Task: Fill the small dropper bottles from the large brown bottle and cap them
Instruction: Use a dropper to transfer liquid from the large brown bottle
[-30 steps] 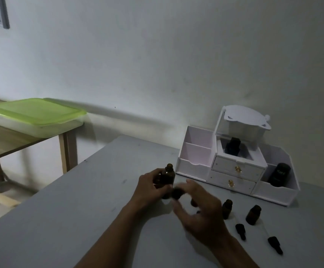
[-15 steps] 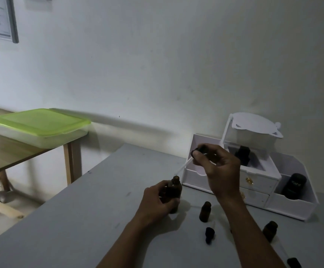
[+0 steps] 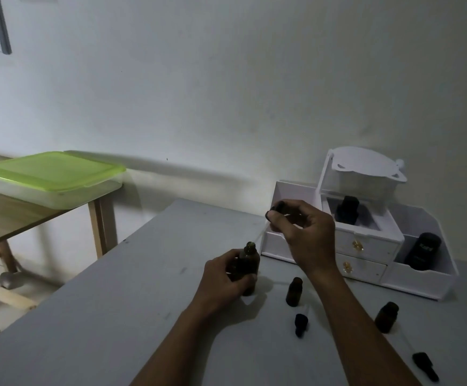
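Note:
My left hand (image 3: 224,277) grips the large brown bottle (image 3: 249,254), which stands upright and uncapped on the grey table (image 3: 115,316). My right hand (image 3: 304,232) holds a dropper (image 3: 275,208) by its black bulb above the bottle, its clear glass tube slanting down to the bottle's mouth. Two small brown bottles stand open on the table: one (image 3: 294,291) just right of the big bottle, another (image 3: 386,317) further right. Two black dropper caps lie flat near them, one (image 3: 300,324) in the middle and one (image 3: 425,369) at the lower right.
A white organiser (image 3: 366,246) with two small drawers stands at the back right, holding a dark bottle (image 3: 346,210) in its middle well and a black one (image 3: 423,250) in its right bin. A green-lidded box (image 3: 51,176) sits on a wooden table at left.
My right hand lifted the dropper out of the large bottle, raised it, and now tilts its tube tip at the bottle's mouth. My left hand stays on the bottle.

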`<state>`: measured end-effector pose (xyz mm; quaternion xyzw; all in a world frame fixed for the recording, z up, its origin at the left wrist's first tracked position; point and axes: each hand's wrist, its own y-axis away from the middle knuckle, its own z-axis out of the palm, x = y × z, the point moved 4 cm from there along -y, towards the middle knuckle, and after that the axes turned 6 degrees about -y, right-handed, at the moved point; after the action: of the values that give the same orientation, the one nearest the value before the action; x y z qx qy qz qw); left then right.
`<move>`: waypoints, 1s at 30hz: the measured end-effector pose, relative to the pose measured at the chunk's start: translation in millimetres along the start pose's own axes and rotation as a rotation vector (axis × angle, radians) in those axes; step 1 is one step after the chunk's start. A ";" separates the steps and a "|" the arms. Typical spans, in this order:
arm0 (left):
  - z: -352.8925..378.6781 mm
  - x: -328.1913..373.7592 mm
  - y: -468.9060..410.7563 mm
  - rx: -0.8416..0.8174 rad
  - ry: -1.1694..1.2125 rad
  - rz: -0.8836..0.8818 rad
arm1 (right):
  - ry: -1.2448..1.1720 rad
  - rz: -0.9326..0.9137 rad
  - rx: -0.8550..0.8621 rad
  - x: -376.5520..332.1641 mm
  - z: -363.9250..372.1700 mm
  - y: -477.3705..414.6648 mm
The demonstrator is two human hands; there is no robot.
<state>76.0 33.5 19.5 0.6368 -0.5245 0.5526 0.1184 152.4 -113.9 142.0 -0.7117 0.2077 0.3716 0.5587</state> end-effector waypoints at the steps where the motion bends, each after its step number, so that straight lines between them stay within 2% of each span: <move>1: -0.2 0.0 -0.7 -0.001 -0.003 -0.003 | 0.009 -0.003 -0.007 -1.0 2.1 0.4; 6: 1.8 -2.2 0.4 0.002 -0.013 -0.043 | 0.063 -0.010 -0.041 0.2 13.3 5.1; 15: 3.9 0.1 5.4 -0.016 0.025 -0.069 | 0.206 0.133 -0.201 28.6 34.2 17.2; 22: 4.0 -2.7 6.3 -0.020 0.005 -0.054 | 0.190 0.157 -0.182 34.5 33.3 20.5; 30: 3.6 -1.9 4.0 -0.022 -0.023 -0.040 | 0.214 0.094 -0.117 31.4 35.6 20.2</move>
<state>75.2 30.2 14.9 0.6520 -0.5190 0.5371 0.1306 147.5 -82.2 101.6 -0.7681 0.2773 0.3311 0.4728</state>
